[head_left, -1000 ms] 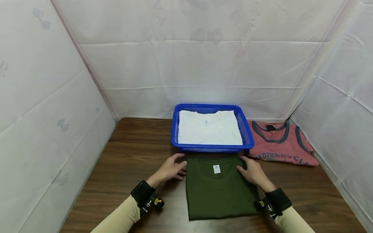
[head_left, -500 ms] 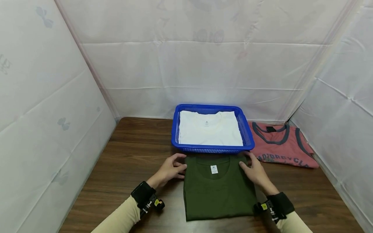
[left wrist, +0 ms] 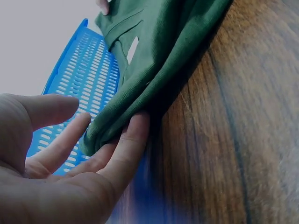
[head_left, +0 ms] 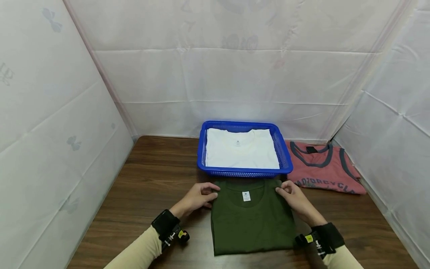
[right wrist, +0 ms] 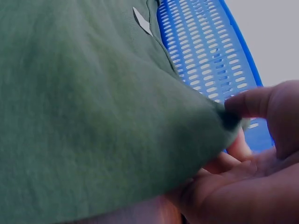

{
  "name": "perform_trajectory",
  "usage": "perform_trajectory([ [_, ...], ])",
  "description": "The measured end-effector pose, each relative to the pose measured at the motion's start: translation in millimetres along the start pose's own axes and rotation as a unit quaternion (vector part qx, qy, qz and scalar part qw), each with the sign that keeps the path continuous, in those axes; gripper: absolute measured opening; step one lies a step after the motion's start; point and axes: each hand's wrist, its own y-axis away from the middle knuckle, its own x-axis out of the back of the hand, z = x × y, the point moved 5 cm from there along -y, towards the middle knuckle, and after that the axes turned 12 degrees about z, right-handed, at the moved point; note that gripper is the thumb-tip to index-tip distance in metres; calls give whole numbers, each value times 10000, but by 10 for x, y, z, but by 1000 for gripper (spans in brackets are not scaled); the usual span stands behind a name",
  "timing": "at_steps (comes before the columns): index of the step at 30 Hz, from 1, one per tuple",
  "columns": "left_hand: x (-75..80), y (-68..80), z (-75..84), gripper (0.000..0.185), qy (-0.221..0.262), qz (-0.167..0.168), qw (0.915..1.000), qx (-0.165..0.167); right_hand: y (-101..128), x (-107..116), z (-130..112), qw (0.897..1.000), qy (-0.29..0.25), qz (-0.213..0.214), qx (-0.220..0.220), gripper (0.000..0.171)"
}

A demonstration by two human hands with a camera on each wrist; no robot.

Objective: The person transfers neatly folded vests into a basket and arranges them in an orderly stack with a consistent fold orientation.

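Steadying a folded green shirt (head_left: 252,228) by its top corners

At the far left of the work, the left hand (head_left: 195,198) is held at the shirt's upper left corner. Its thumb is held clear of the cloth, and the underside of the folded edge is touched by a finger; no pinch is formed there.

Just behind the green shirt, a blue basket (head_left: 245,170) is set on the wooden worktop (head_left: 158,168). A folded white shirt (head_left: 240,153) is contained in it, laid flat with the neckline toward the back, and most of the basket's floor is covered. Whether more is stacked beneath cannot be told.

The green shirt is laid on the worktop directly in front of the basket and outside it, its neckline and white label (head_left: 246,196) faced upward. Whether the basket is touched by its top edge cannot be told.

At the upper right corner, the cloth is pinched between thumb and fingers by the right hand (head_left: 297,200). Farther right, a folded red shirt (head_left: 322,173) is placed beside the basket, untouched.

The step in hand is judged to be the taking of both corners; for the next move, a matching pinch seems to be called for on the left.
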Motion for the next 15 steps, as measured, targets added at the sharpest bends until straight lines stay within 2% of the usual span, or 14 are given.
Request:
perform_trajectory([
  [6, -38, 7, 2, 38, -322, 116, 9993, -163, 11, 2, -9, 9990, -221, -232, 319, 31],
  [10, -45, 5, -20, 42, -454, 303, 9985, -54, 3, -12, 27, 9986, -222, -388, 279, 32],
  [15, -51, 3, -41, 45, -371, 330, 9987, 82, -3, -40, 60, 9974, -163, -593, 366, 30],
])
